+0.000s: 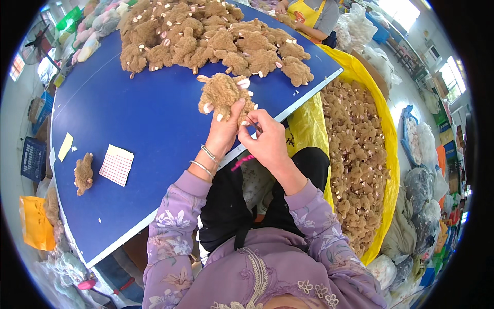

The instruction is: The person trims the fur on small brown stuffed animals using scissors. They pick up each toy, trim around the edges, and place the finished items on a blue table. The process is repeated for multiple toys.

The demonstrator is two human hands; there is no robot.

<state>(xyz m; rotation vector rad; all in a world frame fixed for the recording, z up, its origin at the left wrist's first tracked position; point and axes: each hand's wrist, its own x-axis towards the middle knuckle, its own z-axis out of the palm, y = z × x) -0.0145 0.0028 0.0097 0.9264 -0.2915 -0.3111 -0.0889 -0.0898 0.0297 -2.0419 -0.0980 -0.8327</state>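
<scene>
Over the blue table's front edge, my left hand (pixel 222 133) is closed round a small brown fluffy plush toy (pixel 222 93) with pale ears and white paw tips. My right hand (pixel 269 141) pinches at the toy's lower right end. Something thin and dark shows between its fingertips, too small to name. Beyond the hands lies a large heap of similar brown plush toys (pixel 185 44) on the blue table (pixel 139 113).
Another plush toy (pixel 83 174) lies at the left beside a sheet of red-marked stickers (pixel 116 165) and a yellow slip (pixel 65 147). At right, a yellow-lined container (pixel 395 190) holds many plush toys. A co-worker in a yellow apron (pixel 305 11) is across the table.
</scene>
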